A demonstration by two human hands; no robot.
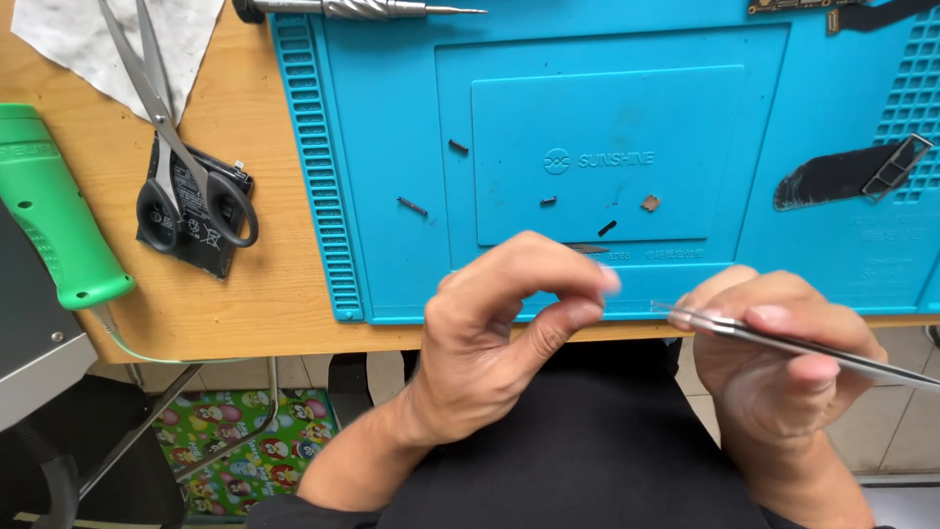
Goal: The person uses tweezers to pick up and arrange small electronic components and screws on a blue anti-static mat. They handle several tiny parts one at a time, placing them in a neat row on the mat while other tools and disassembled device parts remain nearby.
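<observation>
Right hand (774,358) fingers pinching metal tweezers (783,341) just off the near edge of the blue mat (392,118), left hand (490,333) beside the tips, thumb and forefinger nearly pressed together, scissors (171,147) on wooden surface (284,294) far left.

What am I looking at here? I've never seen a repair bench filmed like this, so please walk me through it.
There is no machine here: a camera worn on a person's head looks down at their own two bare hands at the edge of a wooden table. The right hand has its grip shut on slim metal tweezers. The left hand pinches thumb and fingertip together just beside the tweezer tips; what is between them is too blurred to tell. On the table lies a blue work mat with a few tiny dark parts scattered on it. Left of the mat, scissors rest on a small black battery, next to a green-handled tool. A screwdriver lies at the top.
</observation>
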